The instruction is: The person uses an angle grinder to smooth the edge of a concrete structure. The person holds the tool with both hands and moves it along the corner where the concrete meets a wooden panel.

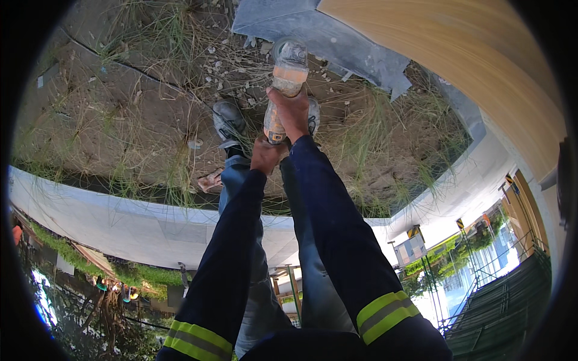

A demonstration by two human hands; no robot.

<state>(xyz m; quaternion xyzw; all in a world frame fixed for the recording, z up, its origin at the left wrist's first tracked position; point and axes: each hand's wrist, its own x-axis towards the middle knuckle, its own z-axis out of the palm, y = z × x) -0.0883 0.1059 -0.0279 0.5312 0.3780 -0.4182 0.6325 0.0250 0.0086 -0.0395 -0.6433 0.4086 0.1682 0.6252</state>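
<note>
Both of my hands hold an angle grinder (290,73), orange and coated with grey dust. My right hand (291,112) wraps round the middle of its body from the right. My left hand (267,155) closes on its rear end, nearer to me. The grinder's head and disc point away from me, close to the broken lower edge of a grey slab (337,43). Whether the disc touches the slab or is turning, I cannot tell. Beneath the tool lies dirt ground with pale stone chips (221,71).
My shoes (229,122) stand on the dirt on either side of the grinder. Tufts of long grass (174,36) grow around. A dark cable (129,66) runs across the ground at left. A curved tan surface (457,42) rises at upper right. A pale low wall (120,219) lies behind my feet.
</note>
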